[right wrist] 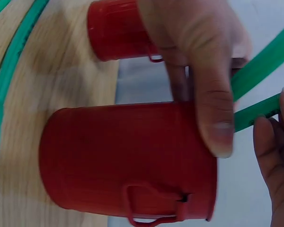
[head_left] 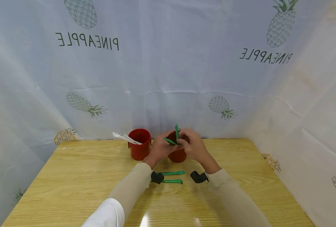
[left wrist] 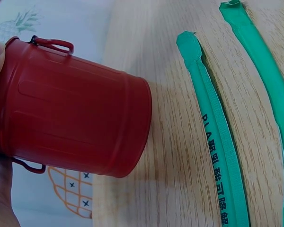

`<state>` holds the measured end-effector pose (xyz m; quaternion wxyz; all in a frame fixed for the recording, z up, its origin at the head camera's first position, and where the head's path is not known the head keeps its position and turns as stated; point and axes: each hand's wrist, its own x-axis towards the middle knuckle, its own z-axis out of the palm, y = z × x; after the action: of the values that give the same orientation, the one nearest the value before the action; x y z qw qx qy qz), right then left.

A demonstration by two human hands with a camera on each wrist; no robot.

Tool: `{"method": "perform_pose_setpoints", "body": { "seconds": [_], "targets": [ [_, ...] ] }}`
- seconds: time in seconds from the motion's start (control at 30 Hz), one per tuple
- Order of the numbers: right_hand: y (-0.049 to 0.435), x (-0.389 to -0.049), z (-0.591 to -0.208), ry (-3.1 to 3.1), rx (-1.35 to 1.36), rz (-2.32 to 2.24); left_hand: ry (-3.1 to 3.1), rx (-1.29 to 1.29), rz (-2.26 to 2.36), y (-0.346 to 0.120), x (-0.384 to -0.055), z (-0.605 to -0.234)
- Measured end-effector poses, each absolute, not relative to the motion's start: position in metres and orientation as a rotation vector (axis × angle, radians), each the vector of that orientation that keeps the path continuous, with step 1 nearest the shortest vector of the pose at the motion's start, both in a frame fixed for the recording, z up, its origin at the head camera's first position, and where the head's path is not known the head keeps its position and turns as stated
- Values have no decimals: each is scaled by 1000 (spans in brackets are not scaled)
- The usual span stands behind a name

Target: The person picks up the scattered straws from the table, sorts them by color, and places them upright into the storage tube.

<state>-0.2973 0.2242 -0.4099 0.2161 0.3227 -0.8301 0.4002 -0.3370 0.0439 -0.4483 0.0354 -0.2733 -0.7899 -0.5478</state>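
My left hand (head_left: 160,147) grips the right-hand red bucket (head_left: 178,156) at its rim. Its thumb lies over the outer wall in the right wrist view. Green-wrapped straws (right wrist: 265,61) stick out of the bucket's mouth. My right hand (head_left: 193,144) pinches one green straw (right wrist: 255,113) between thumb and fingers above the mouth. The straws' lower ends are hidden by the bucket and the left hand. In front, two more green-wrapped straws, a near one (head_left: 173,181) and a far one (head_left: 173,173), lie on the table.
Another red bucket (head_left: 139,153) stands just left of my left hand, with white-wrapped straws (head_left: 126,137) leaning out leftward. Both stand near the back edge of the wooden table (head_left: 94,176). A pineapple-print curtain (head_left: 168,63) hangs behind. Black wrist cameras (head_left: 198,177) hang under both wrists.
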Motion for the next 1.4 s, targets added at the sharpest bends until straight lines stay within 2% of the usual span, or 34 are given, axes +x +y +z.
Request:
{"method": "perform_pose_setpoints", "body": {
  "seconds": [0.3,0.57,0.67,0.9,1.0,1.17,1.4],
  "targets": [
    [216,-295,-417,-2477,828,834,-2411,-893,-1485,42,-339,-450],
    [211,-284,-424,-2447,640,835,-2385,-899,-1505,43,-339,-452],
    [204,-270,-436,-2290,531,956,-2366,-900,-1528,43,-338,-451],
    [182,-226,-469,-2302,325,1636,-2351,-902,-1582,43,-338,-451],
    [173,-219,-482,-2429,336,1710,-2358,-866,-1587,42,-338,-451],
    [161,-219,-500,-2607,430,1583,-2387,-839,-1628,42,-337,-451],
    [159,-226,-506,-2728,442,1438,-2401,-831,-1635,44,-337,-450]
  ]
}}
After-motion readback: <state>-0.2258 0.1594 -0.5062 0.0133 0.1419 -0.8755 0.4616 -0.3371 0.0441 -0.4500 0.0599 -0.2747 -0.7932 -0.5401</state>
